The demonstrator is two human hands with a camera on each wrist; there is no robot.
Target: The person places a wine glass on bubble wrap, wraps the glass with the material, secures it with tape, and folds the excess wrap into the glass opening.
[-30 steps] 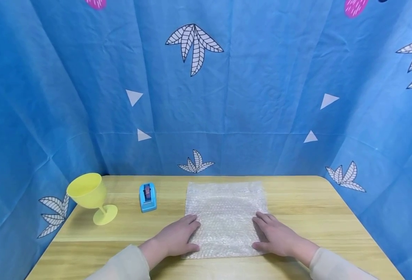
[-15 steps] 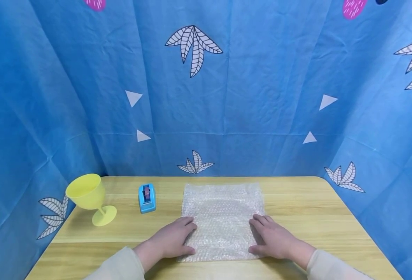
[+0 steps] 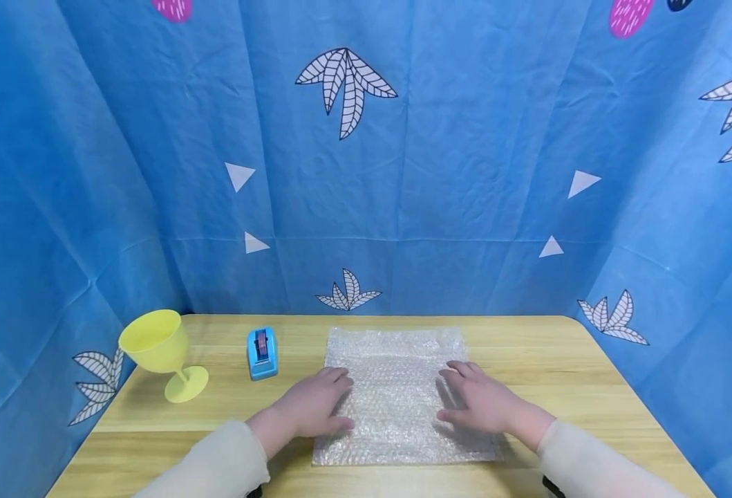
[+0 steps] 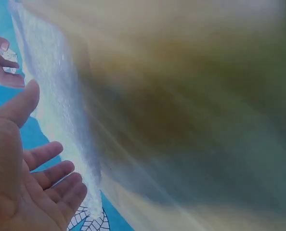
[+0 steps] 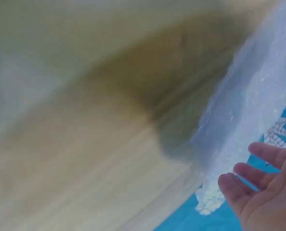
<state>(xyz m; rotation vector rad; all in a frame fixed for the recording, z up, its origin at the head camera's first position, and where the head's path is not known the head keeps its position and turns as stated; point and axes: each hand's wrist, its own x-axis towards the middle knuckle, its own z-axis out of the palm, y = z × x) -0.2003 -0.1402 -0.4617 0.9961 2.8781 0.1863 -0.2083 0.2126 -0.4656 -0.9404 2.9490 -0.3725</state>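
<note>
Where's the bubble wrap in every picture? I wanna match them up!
Head: bubble wrap, lower middle, lying flat on the table.
Left wrist: bubble wrap, a slanting strip on the left, starting near the top left corner.
Right wrist: bubble wrap, a slanting strip on the right, starting near the top right corner.
Shared landmark: the blue cloth with white leaf prints.

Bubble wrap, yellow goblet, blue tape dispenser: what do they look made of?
Bubble wrap: translucent, shiny plastic film, judging by its bumpy texture and glints. Yellow goblet: probably matte plastic, from its even, opaque color. Blue tape dispenser: likely smooth plastic, given its uniform, molded-looking body.
</note>
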